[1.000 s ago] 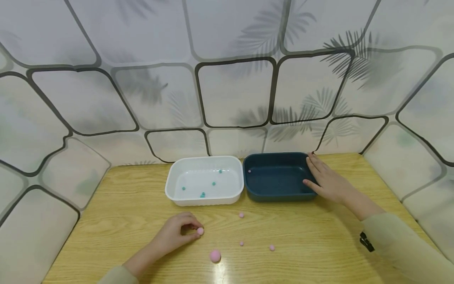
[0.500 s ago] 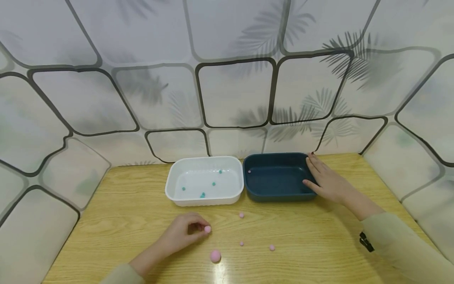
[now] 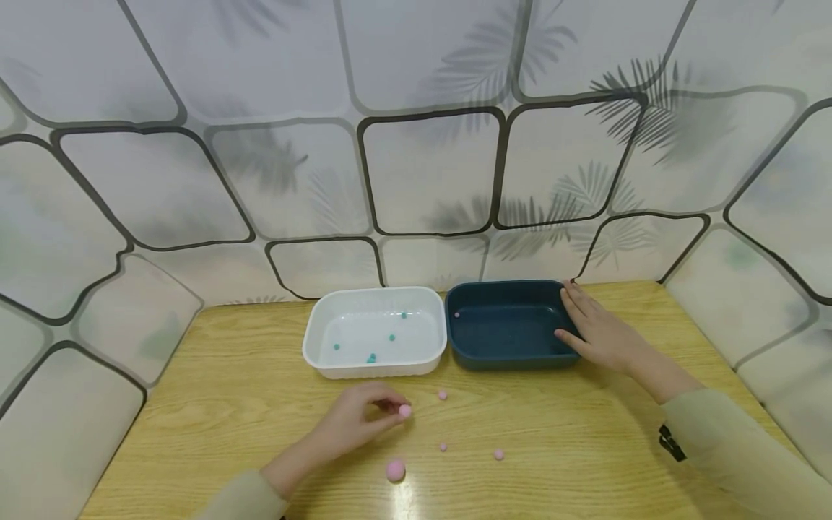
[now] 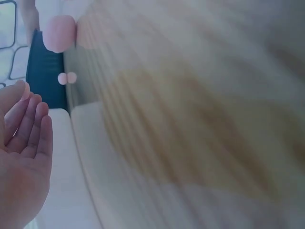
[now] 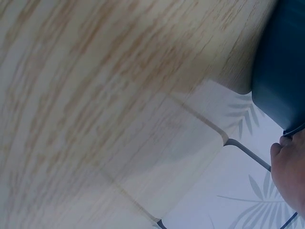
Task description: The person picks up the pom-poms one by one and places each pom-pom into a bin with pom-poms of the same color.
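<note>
In the head view my left hand pinches a small pink ball between thumb and fingertips, above the table in front of the white basin. The left wrist view shows part of this ball at the thumb tip. My right hand rests on the right end of the dark blue basin, its fingers extended along the rim and the thumb apart from them. In the right wrist view only part of that hand shows, at the basin's edge.
A larger pink ball lies near the front, with smaller pink balls to its right. Several teal balls lie in the white basin; a tiny pink ball is inside the dark blue one. A patterned wall stands behind the wooden table.
My left hand has moved right and slightly toward the basins, carrying the pinched pink ball with it. The right hand has stayed on the dark blue basin.
</note>
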A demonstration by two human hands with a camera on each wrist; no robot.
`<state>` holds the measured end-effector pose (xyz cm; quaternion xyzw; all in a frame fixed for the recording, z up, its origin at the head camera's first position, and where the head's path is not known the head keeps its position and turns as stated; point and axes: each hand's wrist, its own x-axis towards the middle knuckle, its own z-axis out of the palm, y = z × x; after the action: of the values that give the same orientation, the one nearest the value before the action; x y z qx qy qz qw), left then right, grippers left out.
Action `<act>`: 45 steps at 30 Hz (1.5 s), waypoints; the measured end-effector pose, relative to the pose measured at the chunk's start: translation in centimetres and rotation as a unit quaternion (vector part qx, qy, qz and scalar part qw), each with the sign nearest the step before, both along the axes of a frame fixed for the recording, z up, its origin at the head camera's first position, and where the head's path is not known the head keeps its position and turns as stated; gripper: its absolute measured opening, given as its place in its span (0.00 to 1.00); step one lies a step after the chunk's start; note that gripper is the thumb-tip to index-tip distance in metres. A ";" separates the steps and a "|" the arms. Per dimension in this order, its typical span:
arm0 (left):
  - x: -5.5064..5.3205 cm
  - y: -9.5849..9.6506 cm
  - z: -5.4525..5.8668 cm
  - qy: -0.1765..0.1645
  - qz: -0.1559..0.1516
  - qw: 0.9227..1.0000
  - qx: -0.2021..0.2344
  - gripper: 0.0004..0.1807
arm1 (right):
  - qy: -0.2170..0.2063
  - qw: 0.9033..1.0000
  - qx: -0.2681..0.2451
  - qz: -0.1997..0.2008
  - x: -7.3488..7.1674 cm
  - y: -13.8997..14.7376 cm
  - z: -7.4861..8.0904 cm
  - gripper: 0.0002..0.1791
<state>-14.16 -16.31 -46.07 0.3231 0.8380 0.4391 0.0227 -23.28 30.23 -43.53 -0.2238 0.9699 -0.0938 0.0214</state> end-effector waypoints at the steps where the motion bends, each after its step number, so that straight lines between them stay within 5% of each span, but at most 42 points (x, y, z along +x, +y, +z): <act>1: 0.0 0.3 0.1 -0.001 -0.001 1.000 -0.002 0.07 | 0.001 1.000 -0.001 0.001 0.0 0.0 0.0 0.50; 21: -2.9 4.2 3.3 0.030 -0.028 0.999 0.022 0.07 | 0.000 1.000 0.016 0.001 0.0 -0.1 0.3 0.49; 34: -6.7 7.0 4.5 0.012 -0.006 1.000 0.013 0.09 | 0.002 1.000 0.028 0.002 0.3 -0.3 0.6 0.48; 45: -9.4 9.2 4.4 0.002 0.001 1.000 -0.019 0.12 | 0.006 1.000 0.028 0.004 0.1 -0.2 0.4 0.48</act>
<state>-23.57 -7.10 -41.70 0.3226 0.8466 0.4223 0.0269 -23.17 30.07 -43.18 -0.2271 0.9714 -0.0649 0.0226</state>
